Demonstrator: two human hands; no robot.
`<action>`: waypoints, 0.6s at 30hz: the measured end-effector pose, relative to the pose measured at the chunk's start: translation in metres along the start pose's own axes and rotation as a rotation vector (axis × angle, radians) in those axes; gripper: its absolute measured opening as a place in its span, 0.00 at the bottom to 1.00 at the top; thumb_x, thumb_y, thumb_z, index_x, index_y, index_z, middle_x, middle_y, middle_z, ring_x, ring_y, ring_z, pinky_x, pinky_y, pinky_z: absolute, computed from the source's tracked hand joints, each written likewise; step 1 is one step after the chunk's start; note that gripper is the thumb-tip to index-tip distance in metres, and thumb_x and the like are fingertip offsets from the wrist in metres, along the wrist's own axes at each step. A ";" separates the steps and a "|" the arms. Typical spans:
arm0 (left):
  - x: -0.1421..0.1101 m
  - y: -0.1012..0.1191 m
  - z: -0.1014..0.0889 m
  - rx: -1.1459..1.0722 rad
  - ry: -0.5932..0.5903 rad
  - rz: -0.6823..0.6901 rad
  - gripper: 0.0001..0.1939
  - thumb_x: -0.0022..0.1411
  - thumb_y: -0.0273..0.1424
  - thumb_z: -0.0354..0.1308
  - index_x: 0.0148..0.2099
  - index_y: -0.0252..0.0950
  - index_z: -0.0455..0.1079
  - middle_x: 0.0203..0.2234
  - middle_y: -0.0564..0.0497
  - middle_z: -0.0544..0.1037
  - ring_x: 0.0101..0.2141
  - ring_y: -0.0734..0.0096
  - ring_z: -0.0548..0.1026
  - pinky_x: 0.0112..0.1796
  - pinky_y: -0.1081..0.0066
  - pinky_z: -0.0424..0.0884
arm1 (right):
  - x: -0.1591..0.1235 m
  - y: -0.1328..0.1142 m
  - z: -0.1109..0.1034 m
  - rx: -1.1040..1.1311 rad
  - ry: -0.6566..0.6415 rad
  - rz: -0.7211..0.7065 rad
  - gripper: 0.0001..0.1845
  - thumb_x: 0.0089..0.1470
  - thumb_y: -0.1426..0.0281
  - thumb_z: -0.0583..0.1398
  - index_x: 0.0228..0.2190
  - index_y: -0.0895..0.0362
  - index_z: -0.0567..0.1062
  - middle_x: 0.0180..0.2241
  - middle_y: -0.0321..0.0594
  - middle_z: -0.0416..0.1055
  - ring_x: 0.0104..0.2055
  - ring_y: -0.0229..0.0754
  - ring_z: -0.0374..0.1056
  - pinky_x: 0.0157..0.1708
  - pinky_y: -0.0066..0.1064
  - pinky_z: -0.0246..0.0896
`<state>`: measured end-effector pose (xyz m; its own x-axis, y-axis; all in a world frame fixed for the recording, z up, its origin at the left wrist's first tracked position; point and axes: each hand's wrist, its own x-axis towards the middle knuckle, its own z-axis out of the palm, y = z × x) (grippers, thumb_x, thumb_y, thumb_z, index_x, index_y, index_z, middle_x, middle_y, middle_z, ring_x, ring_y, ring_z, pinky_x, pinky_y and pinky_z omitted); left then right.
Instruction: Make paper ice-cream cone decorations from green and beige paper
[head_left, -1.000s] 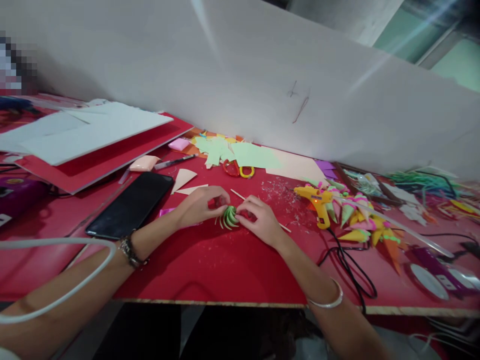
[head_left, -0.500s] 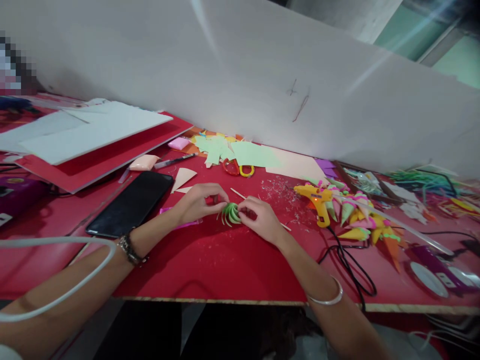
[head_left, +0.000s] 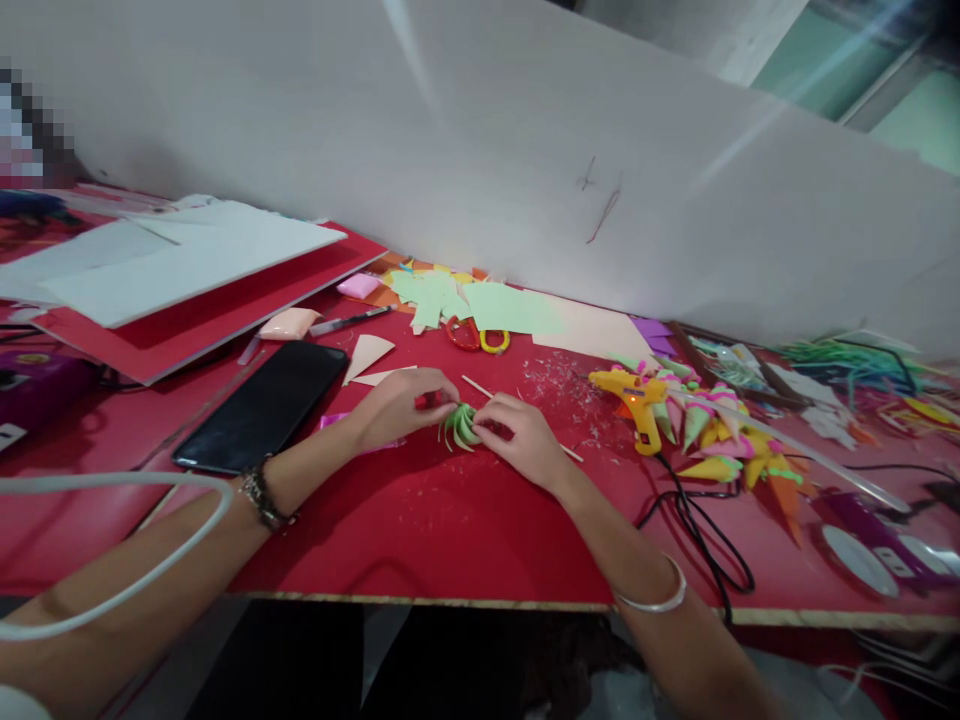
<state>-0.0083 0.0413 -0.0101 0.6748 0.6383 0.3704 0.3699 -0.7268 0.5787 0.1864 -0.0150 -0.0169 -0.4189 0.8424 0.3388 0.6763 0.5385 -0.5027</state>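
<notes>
Between my two hands is a small green fringed paper piece (head_left: 460, 428), its thin strips curling downward. My left hand (head_left: 409, 407) pinches its left side with thumb and forefinger. On the other side, my right hand (head_left: 519, 437) grips the right end, fingers closed and partly hiding it. A thin wooden stick (head_left: 571, 453) lies on the red table behind my right hand. Beside my left wrist rests a black phone (head_left: 262, 408), with a shiny pink strip (head_left: 381, 446) partly under the hand. Cream paper wedges (head_left: 367, 357) lie just beyond.
To the right lies a yellow glue gun (head_left: 634, 405) with a black cord (head_left: 701, 545), near several colourful paper cones (head_left: 716, 468). Red-and-yellow-handled scissors (head_left: 493, 342) sit by green paper sheets (head_left: 502, 308). White boards (head_left: 202, 260) are stacked at the left. A white cable (head_left: 217, 500) crosses my left forearm.
The green fringed paper has turned slightly between my fingers, its strips shifting. Both hands keep hold of it and have barely moved.
</notes>
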 end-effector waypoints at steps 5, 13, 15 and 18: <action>0.000 -0.001 0.000 0.039 -0.021 0.037 0.06 0.55 0.31 0.51 0.32 0.35 0.67 0.27 0.53 0.71 0.27 0.77 0.67 0.31 0.77 0.61 | 0.000 0.002 0.000 -0.004 -0.014 0.001 0.06 0.52 0.70 0.53 0.30 0.56 0.70 0.30 0.38 0.65 0.31 0.35 0.61 0.32 0.26 0.56; 0.000 -0.001 0.001 0.126 -0.039 0.053 0.06 0.55 0.30 0.50 0.31 0.35 0.66 0.25 0.54 0.70 0.27 0.77 0.66 0.31 0.77 0.60 | -0.001 0.000 0.001 -0.016 -0.008 0.018 0.06 0.51 0.69 0.53 0.29 0.57 0.69 0.30 0.37 0.64 0.31 0.34 0.61 0.32 0.25 0.55; 0.000 0.001 0.002 0.128 -0.030 0.039 0.04 0.54 0.29 0.50 0.30 0.35 0.65 0.25 0.55 0.70 0.26 0.78 0.65 0.30 0.77 0.60 | -0.001 -0.001 0.002 -0.025 -0.020 0.022 0.07 0.52 0.67 0.54 0.29 0.56 0.70 0.30 0.37 0.64 0.31 0.34 0.61 0.31 0.25 0.55; -0.001 0.003 0.004 0.141 -0.019 0.001 0.03 0.53 0.27 0.50 0.29 0.36 0.65 0.24 0.55 0.69 0.26 0.78 0.65 0.29 0.78 0.60 | -0.001 -0.002 0.003 -0.048 -0.034 0.021 0.08 0.52 0.66 0.53 0.30 0.56 0.70 0.30 0.37 0.64 0.31 0.34 0.61 0.31 0.25 0.55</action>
<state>-0.0048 0.0376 -0.0116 0.6867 0.6338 0.3561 0.4543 -0.7565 0.4704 0.1837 -0.0172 -0.0188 -0.4244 0.8539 0.3013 0.7128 0.5203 -0.4704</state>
